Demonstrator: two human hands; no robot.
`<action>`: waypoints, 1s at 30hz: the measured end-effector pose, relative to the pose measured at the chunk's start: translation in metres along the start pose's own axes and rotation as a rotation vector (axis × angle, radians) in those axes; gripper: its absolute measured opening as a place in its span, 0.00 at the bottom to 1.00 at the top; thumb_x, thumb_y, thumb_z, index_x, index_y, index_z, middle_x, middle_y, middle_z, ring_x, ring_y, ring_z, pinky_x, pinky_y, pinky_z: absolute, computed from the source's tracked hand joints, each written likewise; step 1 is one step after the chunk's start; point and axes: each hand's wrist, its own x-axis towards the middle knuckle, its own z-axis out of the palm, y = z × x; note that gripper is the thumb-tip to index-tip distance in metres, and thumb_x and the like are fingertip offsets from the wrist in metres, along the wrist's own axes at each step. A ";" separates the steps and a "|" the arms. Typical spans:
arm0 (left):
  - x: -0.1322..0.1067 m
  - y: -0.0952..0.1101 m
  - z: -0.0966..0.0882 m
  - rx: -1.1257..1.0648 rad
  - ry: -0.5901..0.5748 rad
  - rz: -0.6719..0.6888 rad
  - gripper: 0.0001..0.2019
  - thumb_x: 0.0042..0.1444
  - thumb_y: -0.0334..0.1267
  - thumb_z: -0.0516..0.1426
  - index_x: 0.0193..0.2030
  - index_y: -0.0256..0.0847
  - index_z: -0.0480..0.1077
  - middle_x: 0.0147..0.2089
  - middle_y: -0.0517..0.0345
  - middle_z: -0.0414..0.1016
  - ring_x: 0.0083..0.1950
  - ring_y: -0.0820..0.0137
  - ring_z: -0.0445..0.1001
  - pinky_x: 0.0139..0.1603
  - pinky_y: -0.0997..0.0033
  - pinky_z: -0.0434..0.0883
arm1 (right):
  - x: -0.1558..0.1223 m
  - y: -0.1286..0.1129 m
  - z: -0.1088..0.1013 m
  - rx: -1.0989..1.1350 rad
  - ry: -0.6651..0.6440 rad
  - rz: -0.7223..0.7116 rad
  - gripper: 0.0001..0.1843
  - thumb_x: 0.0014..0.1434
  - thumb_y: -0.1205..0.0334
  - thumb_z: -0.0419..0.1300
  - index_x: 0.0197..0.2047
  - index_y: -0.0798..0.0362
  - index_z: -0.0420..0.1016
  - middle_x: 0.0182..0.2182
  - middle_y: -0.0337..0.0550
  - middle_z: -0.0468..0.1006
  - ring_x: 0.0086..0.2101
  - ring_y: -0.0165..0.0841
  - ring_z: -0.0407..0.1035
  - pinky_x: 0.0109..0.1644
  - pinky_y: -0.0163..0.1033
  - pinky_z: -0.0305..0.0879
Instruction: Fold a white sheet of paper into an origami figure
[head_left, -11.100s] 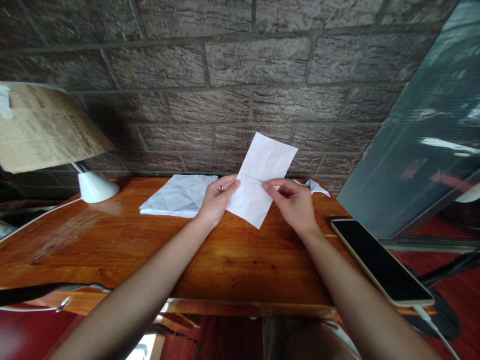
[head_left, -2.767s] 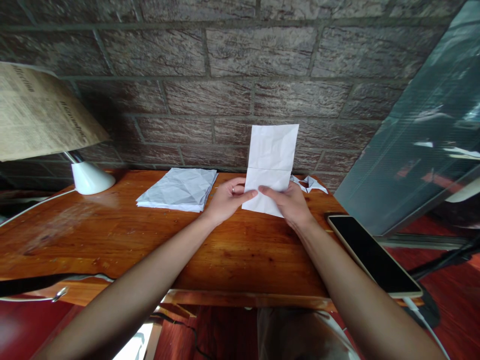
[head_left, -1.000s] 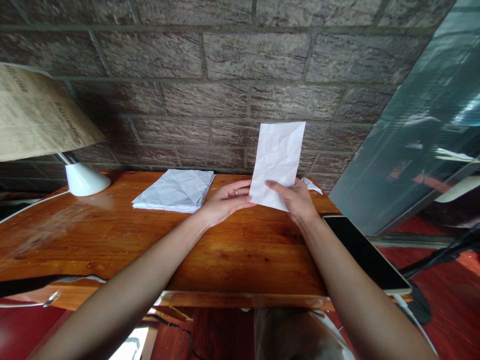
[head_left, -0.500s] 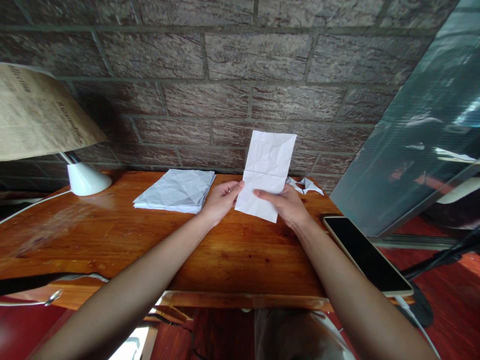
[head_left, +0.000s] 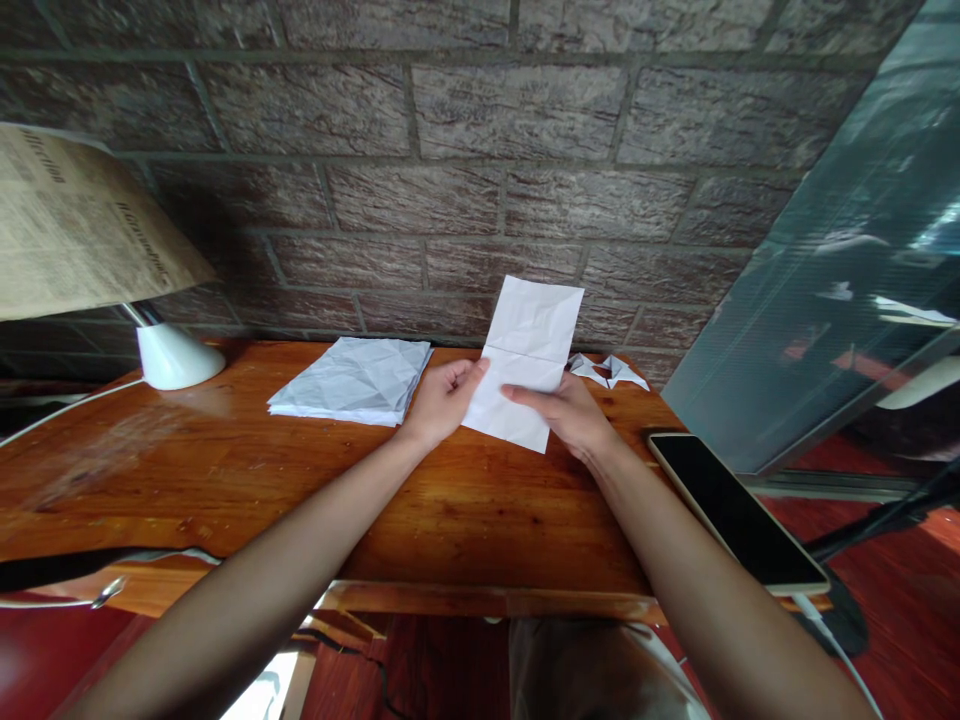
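A white sheet of paper (head_left: 534,318) with a crease across its middle is held up above the wooden table, tilted slightly to the right. My left hand (head_left: 445,400) pinches its left edge near the crease, thumb in front. On the lower right, my right hand (head_left: 568,408) grips the paper with the thumb lying across its face; the other fingers are mostly hidden behind it. Beyond my right hand lie folded white paper pieces (head_left: 611,371), partly covered by the sheet. Left of my left hand rests a stack of creased white paper (head_left: 349,380).
A lamp with a white base (head_left: 177,358) and printed shade (head_left: 90,225) stands at the left of the wooden table (head_left: 480,530). A phone (head_left: 739,515) with a cable (head_left: 829,635) lies at the right edge. A brick wall (head_left: 420,200) rises behind; a glass panel (head_left: 795,330) is at the right.
The sheet has moved slightly down and left, and its top now leans further back. Both hands keep their hold on it.
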 end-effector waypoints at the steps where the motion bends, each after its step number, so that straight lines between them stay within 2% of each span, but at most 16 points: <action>1: 0.000 0.001 0.000 -0.014 -0.018 -0.003 0.25 0.55 0.61 0.59 0.25 0.40 0.65 0.22 0.66 0.60 0.24 0.77 0.55 0.24 0.74 0.52 | 0.000 0.000 0.000 -0.004 0.001 0.002 0.25 0.39 0.60 0.78 0.43 0.54 0.85 0.46 0.46 0.85 0.46 0.45 0.79 0.58 0.50 0.71; 4: 0.000 0.002 -0.001 -0.019 -0.049 0.000 0.23 0.53 0.59 0.63 0.26 0.40 0.66 0.21 0.67 0.59 0.24 0.77 0.55 0.25 0.74 0.52 | 0.000 0.002 -0.001 -0.017 -0.005 0.018 0.25 0.39 0.60 0.78 0.43 0.55 0.84 0.44 0.46 0.85 0.45 0.44 0.79 0.58 0.49 0.72; 7: 0.001 0.001 -0.003 0.014 -0.024 0.003 0.24 0.55 0.59 0.61 0.24 0.40 0.65 0.20 0.67 0.57 0.23 0.77 0.54 0.23 0.74 0.50 | 0.002 0.003 -0.002 -0.023 0.012 0.051 0.23 0.43 0.56 0.77 0.44 0.54 0.84 0.43 0.45 0.86 0.44 0.43 0.80 0.56 0.48 0.73; 12: 0.001 0.002 -0.002 -0.058 0.013 -0.071 0.24 0.54 0.61 0.60 0.28 0.39 0.71 0.23 0.64 0.68 0.25 0.75 0.63 0.25 0.75 0.58 | 0.007 0.005 -0.007 -0.055 0.116 0.055 0.19 0.47 0.48 0.74 0.37 0.53 0.84 0.36 0.45 0.86 0.35 0.42 0.80 0.48 0.48 0.77; 16: 0.000 0.008 0.000 -0.203 -0.071 -0.144 0.24 0.47 0.58 0.67 0.40 0.39 0.76 0.31 0.60 0.78 0.31 0.71 0.73 0.32 0.73 0.68 | 0.008 0.007 -0.009 -0.064 0.116 0.059 0.21 0.45 0.47 0.74 0.37 0.54 0.82 0.35 0.46 0.86 0.35 0.42 0.80 0.46 0.49 0.77; 18: 0.001 0.008 -0.001 -0.224 -0.116 -0.151 0.27 0.45 0.56 0.69 0.45 0.38 0.77 0.35 0.57 0.81 0.34 0.67 0.77 0.36 0.70 0.72 | 0.008 0.008 -0.008 -0.079 0.135 0.009 0.23 0.44 0.50 0.75 0.41 0.53 0.80 0.38 0.46 0.86 0.38 0.41 0.80 0.48 0.48 0.77; 22: 0.002 0.005 -0.005 -0.116 -0.186 -0.143 0.25 0.46 0.53 0.69 0.43 0.36 0.77 0.37 0.53 0.83 0.35 0.65 0.78 0.35 0.69 0.72 | 0.009 0.006 -0.008 -0.170 0.265 -0.232 0.32 0.40 0.56 0.77 0.48 0.50 0.74 0.48 0.45 0.83 0.46 0.40 0.78 0.52 0.47 0.75; 25: 0.002 0.006 -0.006 -0.143 -0.227 -0.192 0.23 0.46 0.51 0.70 0.43 0.37 0.77 0.37 0.53 0.83 0.34 0.65 0.79 0.35 0.69 0.72 | 0.011 0.005 -0.008 -0.158 0.276 -0.234 0.30 0.42 0.55 0.76 0.48 0.51 0.73 0.46 0.47 0.83 0.44 0.42 0.78 0.50 0.50 0.76; 30: 0.002 0.011 -0.007 -0.322 -0.145 -0.279 0.27 0.39 0.41 0.74 0.47 0.38 0.76 0.40 0.54 0.84 0.39 0.65 0.80 0.45 0.66 0.73 | 0.013 0.007 -0.008 -0.046 0.366 -0.241 0.29 0.41 0.57 0.76 0.46 0.50 0.72 0.46 0.46 0.83 0.44 0.41 0.78 0.53 0.50 0.75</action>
